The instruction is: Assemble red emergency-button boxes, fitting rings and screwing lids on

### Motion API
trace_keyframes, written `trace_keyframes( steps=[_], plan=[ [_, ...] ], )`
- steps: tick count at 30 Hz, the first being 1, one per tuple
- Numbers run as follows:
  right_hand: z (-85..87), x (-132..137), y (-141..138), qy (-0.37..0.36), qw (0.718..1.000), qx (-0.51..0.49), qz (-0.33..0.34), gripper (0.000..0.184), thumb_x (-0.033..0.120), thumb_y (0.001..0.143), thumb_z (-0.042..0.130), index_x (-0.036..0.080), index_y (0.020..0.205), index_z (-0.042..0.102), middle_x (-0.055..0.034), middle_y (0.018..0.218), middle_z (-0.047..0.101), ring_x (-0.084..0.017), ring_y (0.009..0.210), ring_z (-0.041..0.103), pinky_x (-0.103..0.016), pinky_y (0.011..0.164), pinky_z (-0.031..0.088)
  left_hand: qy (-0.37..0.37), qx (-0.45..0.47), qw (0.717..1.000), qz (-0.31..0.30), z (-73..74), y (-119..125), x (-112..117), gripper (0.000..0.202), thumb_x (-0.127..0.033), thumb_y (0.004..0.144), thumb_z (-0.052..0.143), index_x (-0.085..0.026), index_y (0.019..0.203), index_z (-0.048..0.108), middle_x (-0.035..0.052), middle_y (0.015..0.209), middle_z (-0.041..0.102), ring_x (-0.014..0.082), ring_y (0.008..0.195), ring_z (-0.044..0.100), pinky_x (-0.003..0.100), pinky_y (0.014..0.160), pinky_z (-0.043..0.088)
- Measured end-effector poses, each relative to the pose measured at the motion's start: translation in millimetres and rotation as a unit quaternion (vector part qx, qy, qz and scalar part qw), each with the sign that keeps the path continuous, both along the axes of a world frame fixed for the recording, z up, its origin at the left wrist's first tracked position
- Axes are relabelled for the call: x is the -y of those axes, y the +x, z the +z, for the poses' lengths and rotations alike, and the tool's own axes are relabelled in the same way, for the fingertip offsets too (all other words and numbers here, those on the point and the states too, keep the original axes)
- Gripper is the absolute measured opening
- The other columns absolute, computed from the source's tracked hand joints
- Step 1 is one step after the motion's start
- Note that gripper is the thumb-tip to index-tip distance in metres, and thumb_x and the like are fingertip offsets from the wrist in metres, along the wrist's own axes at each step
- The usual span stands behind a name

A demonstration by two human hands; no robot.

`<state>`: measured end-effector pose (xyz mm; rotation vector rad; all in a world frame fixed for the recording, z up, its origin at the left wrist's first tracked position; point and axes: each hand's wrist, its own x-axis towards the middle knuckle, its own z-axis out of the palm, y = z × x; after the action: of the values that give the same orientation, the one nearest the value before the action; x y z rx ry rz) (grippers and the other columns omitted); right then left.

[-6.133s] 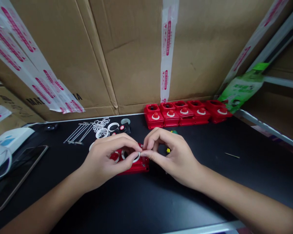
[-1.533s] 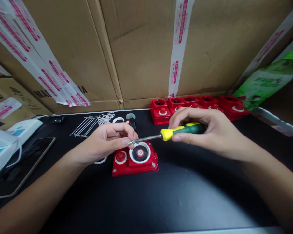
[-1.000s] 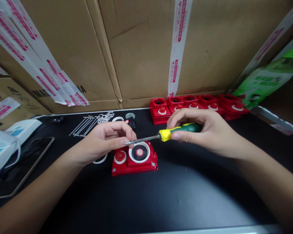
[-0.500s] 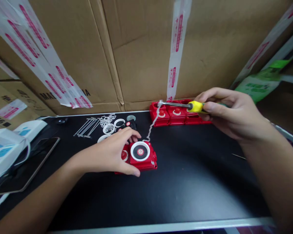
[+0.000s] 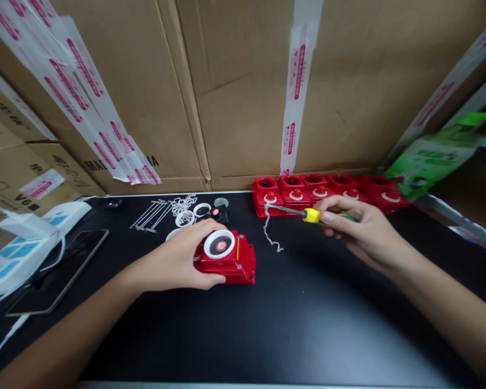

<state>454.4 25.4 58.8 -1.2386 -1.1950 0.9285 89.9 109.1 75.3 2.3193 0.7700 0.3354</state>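
My left hand (image 5: 182, 254) is wrapped round a red alarm box (image 5: 245, 262), which sits tilted on the black table. A white ring with a black disc (image 5: 219, 245) faces up on the box, its centre marked with a red and white emblem. In my right hand (image 5: 360, 229) is a screwdriver (image 5: 311, 215) with a yellow and green handle, its shaft pointing left. From the screwdriver's tip hangs a thin whitish chain (image 5: 269, 232), its lower end close to the tabletop. The hand covers the left part of the red box.
Several red boxes (image 5: 295, 195) stand in a row against the cardboard. White rings (image 5: 185, 218), metal rods (image 5: 149, 214) and small chains (image 5: 184, 204) lie behind my left hand. A phone (image 5: 60, 275) and a power strip (image 5: 28, 237) are at left, a green bottle (image 5: 433, 156) at right.
My right hand has lowered the screwdriver, and the chain hanging from it is now apart from the red box. My left hand has turned and tilted the box.
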Motion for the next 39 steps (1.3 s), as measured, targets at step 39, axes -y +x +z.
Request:
trace_keyframes(
  steps=[39],
  plan=[
    [-8.7,10.3,-12.6,-0.002,0.993,0.067,0.098,0.024,0.042,0.088,0.089,0.024,0.093,0.076,-0.0016,0.098,0.072,-0.009,0.069,0.064,-0.018,0.058,0.054,0.084,0.081,0.991,0.059,-19.7,-5.9,-9.1,0.063,-0.037,0.079,0.085,-0.026,0.134,0.056,0.007,0.131,0.066,0.0297,0.115,0.07,0.04,0.1,0.057]
  ],
)
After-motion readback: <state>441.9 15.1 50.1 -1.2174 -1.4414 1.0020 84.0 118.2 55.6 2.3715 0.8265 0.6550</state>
